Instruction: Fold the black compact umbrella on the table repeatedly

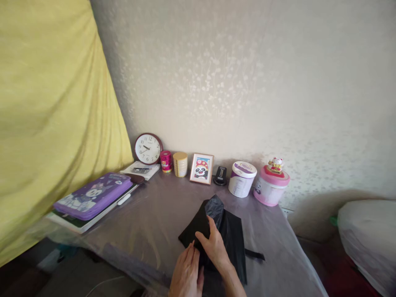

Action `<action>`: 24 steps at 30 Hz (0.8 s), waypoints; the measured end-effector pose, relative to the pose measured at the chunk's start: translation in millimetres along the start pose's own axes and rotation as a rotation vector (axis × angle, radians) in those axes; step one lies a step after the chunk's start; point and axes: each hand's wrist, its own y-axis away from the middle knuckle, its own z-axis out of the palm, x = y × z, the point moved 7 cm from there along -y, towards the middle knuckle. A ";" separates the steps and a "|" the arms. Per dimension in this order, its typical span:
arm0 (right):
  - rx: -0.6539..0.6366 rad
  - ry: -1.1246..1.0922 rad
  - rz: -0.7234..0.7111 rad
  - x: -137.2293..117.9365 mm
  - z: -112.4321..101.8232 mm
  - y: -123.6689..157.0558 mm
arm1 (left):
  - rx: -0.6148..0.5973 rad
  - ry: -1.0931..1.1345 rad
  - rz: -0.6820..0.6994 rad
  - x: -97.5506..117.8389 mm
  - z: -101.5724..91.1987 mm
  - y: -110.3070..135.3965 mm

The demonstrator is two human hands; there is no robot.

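Observation:
A black umbrella (233, 231), its thin cloth in loose folds with pointed corners, lies at the near part of the table. A short black strap sticks out from its right side. My right hand (213, 245) is on top of the cloth, index finger and thumb around a fold, the other fingers mostly hidden. Close beside it, my left hand (187, 268) is closed at the umbrella's lower left edge, fingers together and thumb tucked below. Both hands hide the umbrella's near end, and its handle is not visible.
Along the wall stand a clock (148, 148), a pink tin (166, 161), a yellow canister (180, 165), a picture frame (201, 169), a black stand (220, 176), a white-purple tub (242, 179) and a pink tub (270, 187) bearing a cat figurine. A purple case (94, 196) lies left on the plastic-covered table (139, 222).

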 end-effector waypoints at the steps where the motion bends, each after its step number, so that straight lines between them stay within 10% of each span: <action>1: -0.009 0.042 0.000 -1.5 0.7 -0.3 | 0.009 0.000 -0.011 -0.6 1.2 1.8; 9: -0.122 0.360 0.044 -14.4 7.3 -0.7 | -0.117 0.105 -0.087 -10.0 17.4 14.0; 24: -0.354 0.206 -0.133 -34.5 30.5 4.6 | -0.145 0.062 0.030 -2.3 7.4 -0.7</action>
